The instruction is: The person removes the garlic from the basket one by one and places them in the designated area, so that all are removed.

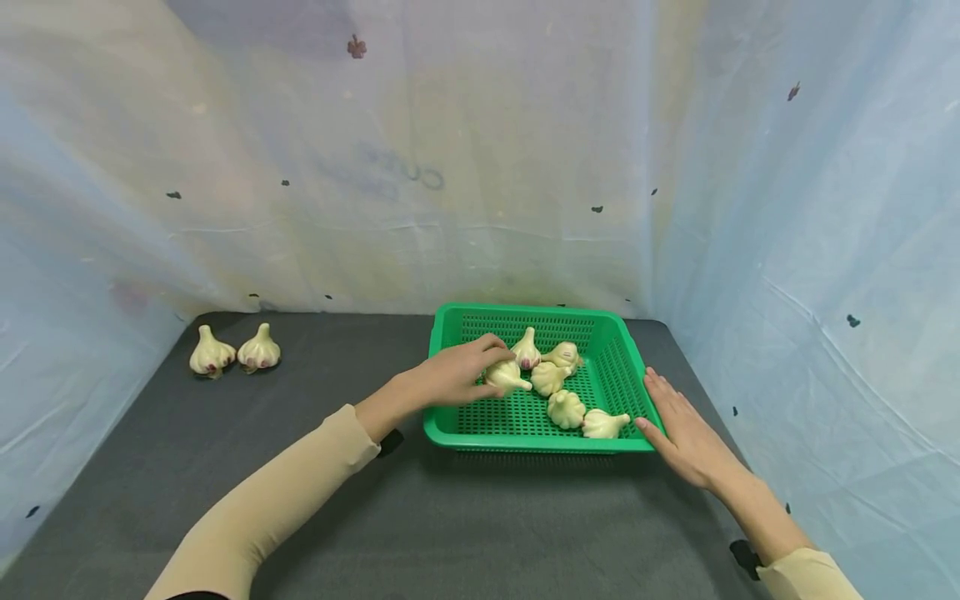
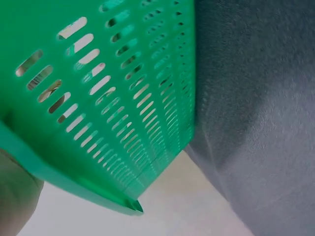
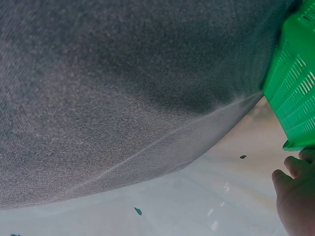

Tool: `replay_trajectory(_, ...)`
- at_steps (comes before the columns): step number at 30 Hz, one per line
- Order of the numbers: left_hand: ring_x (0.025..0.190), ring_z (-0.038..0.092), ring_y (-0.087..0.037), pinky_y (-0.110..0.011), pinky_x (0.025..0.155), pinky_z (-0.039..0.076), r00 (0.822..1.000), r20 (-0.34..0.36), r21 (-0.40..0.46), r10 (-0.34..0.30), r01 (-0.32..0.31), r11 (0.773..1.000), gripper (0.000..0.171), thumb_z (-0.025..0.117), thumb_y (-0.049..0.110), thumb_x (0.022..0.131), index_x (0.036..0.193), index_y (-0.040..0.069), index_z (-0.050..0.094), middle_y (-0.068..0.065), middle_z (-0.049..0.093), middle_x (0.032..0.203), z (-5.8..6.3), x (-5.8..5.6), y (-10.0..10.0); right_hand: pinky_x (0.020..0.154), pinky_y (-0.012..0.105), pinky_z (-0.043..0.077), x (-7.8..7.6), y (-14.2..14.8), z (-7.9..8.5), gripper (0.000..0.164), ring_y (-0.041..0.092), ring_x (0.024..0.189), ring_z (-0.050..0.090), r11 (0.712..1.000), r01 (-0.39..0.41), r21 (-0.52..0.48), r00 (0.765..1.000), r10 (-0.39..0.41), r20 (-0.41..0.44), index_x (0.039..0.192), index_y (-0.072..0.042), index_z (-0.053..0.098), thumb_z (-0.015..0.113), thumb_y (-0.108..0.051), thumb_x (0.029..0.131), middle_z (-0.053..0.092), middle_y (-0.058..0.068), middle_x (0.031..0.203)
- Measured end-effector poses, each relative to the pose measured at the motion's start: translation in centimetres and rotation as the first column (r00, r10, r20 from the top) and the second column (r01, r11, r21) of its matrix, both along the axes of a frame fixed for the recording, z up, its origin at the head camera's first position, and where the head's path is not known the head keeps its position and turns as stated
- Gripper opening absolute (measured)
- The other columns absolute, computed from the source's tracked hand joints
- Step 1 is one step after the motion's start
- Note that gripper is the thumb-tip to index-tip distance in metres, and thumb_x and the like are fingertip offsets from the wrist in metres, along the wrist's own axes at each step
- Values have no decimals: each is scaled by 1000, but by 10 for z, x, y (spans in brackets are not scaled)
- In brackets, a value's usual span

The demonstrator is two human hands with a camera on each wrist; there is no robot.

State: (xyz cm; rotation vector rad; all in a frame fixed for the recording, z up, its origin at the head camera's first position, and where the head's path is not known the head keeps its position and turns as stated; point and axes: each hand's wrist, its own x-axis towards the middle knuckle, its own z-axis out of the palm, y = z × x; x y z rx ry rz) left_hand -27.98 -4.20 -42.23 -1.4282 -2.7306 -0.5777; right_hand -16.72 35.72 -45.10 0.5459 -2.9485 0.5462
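Observation:
My left hand [image 1: 468, 372] reaches over the left rim of a green plastic basket [image 1: 525, 443] and grips a garlic bulb [image 1: 506, 377] by its left side, its stem pointing right. Several more pale bulbs lie in the basket, among them an upright garlic bulb [image 1: 527, 350] just behind the held one. Along the basket's right rim rests my right hand [image 1: 686, 433], its fingers straight and thumb near the front corner. The left wrist view shows the slotted basket wall [image 2: 93, 142] from outside; in the right wrist view, fingertips [image 3: 290, 167] meet the rim.
Two garlic bulbs stand side by side at the table's back left, a left one [image 1: 212, 354] and a right one [image 1: 259, 350]. The dark table [image 1: 495, 525] is bordered behind and at the sides by hanging translucent sheeting [image 1: 510, 150] with small dark spots.

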Motion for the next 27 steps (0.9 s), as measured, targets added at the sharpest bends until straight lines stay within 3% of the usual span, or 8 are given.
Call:
replay_trajectory(10, 115, 59, -17, -33, 87, 56, 992, 66, 216, 109, -121, 969, 57, 72, 41, 99, 148, 15, 56, -4, 46, 144, 1, 5, -18, 126, 56, 13, 0, 0, -1, 75, 46, 156, 17, 1000, 2, -3, 1000, -2, -2, 167, -4, 12, 49, -36, 111, 14, 21, 172)
replay_trajectory(17, 116, 56, -20, -43, 92, 55, 990, 65, 357, 126, -141, 923, 59, 76, 32, 98, 147, 9, 54, -7, 46, 144, -1, 4, -35, 127, 55, 13, 1, -1, -1, 74, 47, 156, 17, 1000, -1, -4, 1000, 1, -7, 167, -3, 12, 49, -35, 111, 15, 22, 171)
replay_trajectory(27, 112, 57, -25, -46, 91, 55, 976, 84, 486, 203, -218, 847, 57, 79, 26, 96, 144, 6, 56, -12, 51, 137, -2, 1, -64, 127, 56, 14, 1, 0, -1, 74, 48, 155, 18, 1000, -3, -8, 1000, 3, -9, 167, -4, 12, 49, -35, 111, 15, 22, 171)
